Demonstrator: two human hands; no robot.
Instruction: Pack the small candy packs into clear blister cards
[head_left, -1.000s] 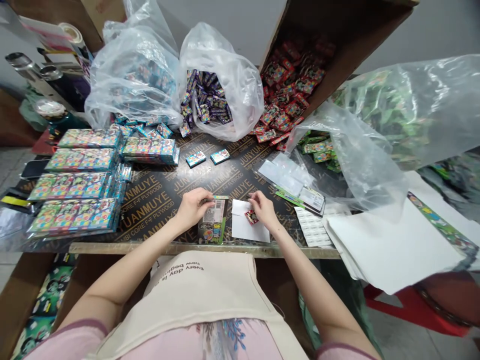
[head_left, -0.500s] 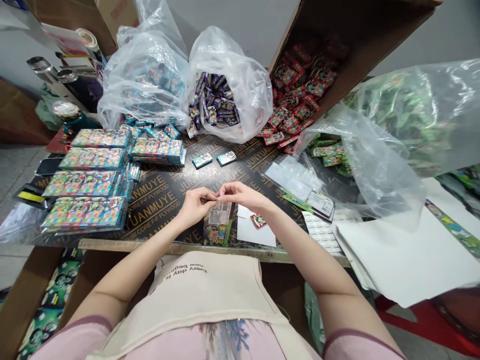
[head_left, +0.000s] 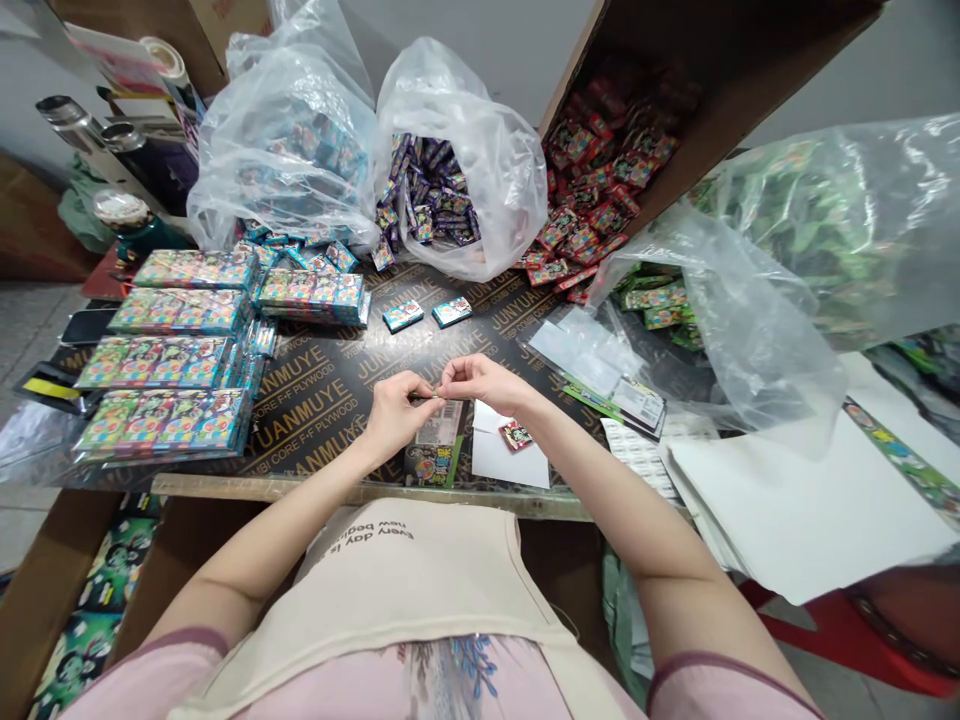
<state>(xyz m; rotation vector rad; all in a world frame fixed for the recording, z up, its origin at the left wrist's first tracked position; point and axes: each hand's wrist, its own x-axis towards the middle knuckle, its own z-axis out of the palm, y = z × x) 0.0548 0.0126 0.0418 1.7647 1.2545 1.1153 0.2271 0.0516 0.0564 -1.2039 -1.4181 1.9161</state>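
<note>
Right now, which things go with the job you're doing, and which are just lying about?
Seem part of the job:
left hand and right hand, pinching
printed packet, where the hands meet
white paper, close by
small red packet, on that paper

Probably just lying about:
silver flask
roll
dark phone

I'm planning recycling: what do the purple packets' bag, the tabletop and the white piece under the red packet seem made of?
Bag: likely thin, glossy plastic; see-through, creased.
Tabletop: probably plywood, dark satin coating; print reads "PLYWOOD".
White piece: perhaps matt paper or card, without glare.
</note>
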